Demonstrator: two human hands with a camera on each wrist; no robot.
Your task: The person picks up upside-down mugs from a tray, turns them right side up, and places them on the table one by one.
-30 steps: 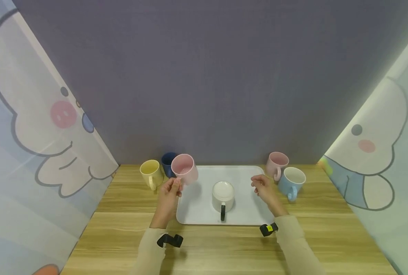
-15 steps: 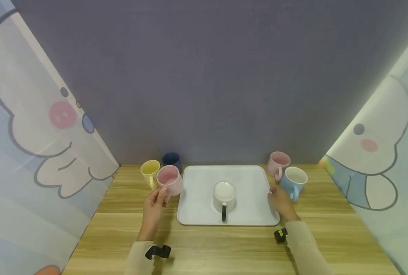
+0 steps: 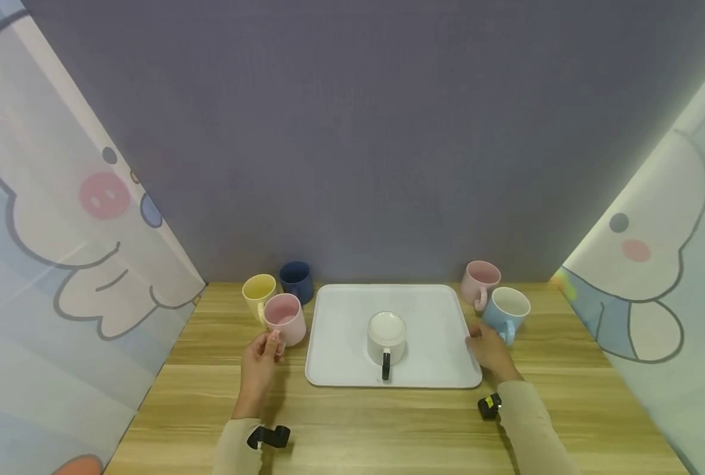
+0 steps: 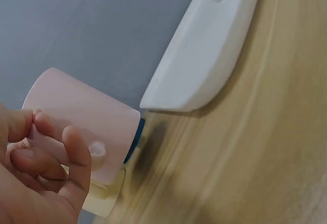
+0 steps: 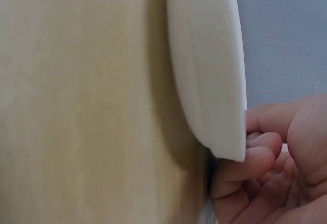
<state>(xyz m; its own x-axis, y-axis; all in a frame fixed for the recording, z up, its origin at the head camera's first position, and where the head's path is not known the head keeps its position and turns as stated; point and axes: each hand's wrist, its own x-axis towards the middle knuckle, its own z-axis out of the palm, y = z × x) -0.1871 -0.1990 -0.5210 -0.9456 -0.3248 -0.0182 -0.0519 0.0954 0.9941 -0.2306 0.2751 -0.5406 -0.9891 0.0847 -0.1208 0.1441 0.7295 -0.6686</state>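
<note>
My left hand (image 3: 257, 371) pinches the handle of a pink mug (image 3: 293, 326) beside the tray's left edge, its opening upward. In the left wrist view, thumb and index meet at the handle, and a shadow lies on the table beside the mug's base. At the other side, my right hand (image 3: 490, 351) grips the right rim of the white tray (image 3: 340, 359). The right wrist view shows the thumb at the top of the tray's rim (image 5: 214, 70), with curled fingers below it. An upside-down white mug (image 3: 386, 340) with a black handle stands on the tray, handle toward me.
Behind the held mug stand a yellow mug (image 3: 257, 290) and a dark blue mug (image 3: 297, 285). Right of the tray are another pink mug (image 3: 477, 282) and a light blue mug (image 3: 499, 318), close to my right hand. A grey wall (image 3: 352, 145) rises behind the wooden table (image 3: 388, 429).
My left hand has carried the pink mug leftward and down, from over the tray's left edge to beside it. My right hand has moved right from above the tray onto its right rim.
</note>
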